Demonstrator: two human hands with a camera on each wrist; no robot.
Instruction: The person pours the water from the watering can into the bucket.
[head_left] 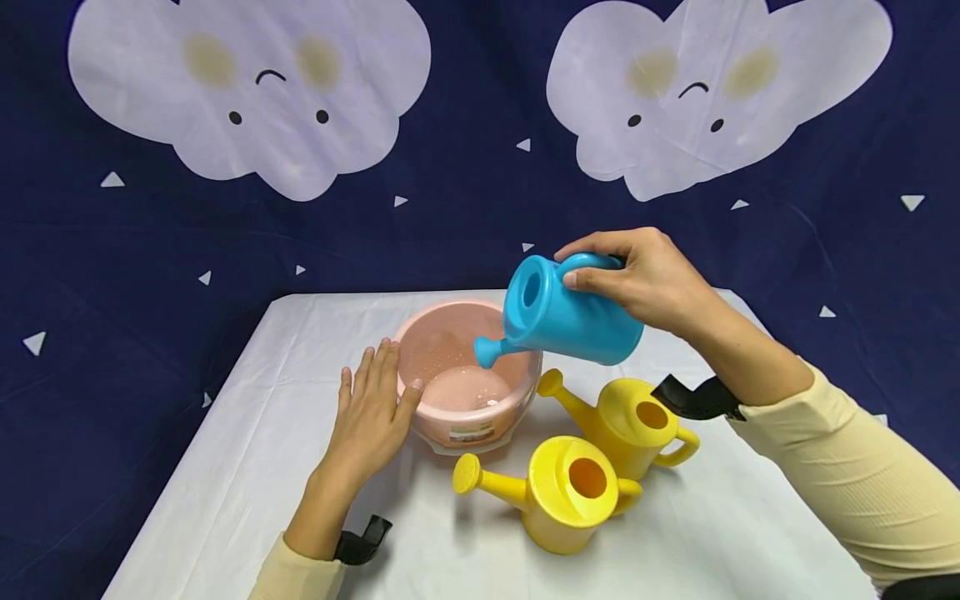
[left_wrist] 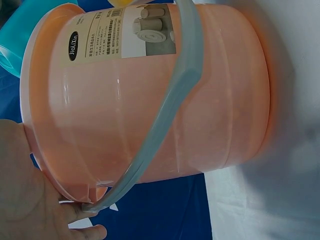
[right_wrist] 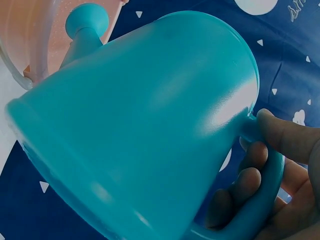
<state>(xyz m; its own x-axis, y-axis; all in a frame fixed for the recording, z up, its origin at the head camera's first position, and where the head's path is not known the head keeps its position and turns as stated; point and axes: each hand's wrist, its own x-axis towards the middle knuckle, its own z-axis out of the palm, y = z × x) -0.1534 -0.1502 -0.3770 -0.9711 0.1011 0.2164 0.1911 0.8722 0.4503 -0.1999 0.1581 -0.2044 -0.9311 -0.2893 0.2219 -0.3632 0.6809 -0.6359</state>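
My right hand (head_left: 648,279) grips the handle of a blue watering can (head_left: 573,321), its fingers curled round it in the right wrist view. The can is tilted with its spout over the pink bucket (head_left: 427,342), which has a little liquid in the bottom. No stream from the spout can be made out. Against the bucket's left rim rests my left hand (head_left: 371,421), its fingers extended. In the left wrist view a grey handle (left_wrist: 172,105) hangs down the bucket's side, by the fingers.
Two yellow watering cans, a nearer one (head_left: 562,521) and a farther one (head_left: 618,429), stand right of the bucket, spouts pointing left. A white cloth (head_left: 247,467) covers the table. Behind it hangs a dark blue backdrop (head_left: 480,167) with clouds.
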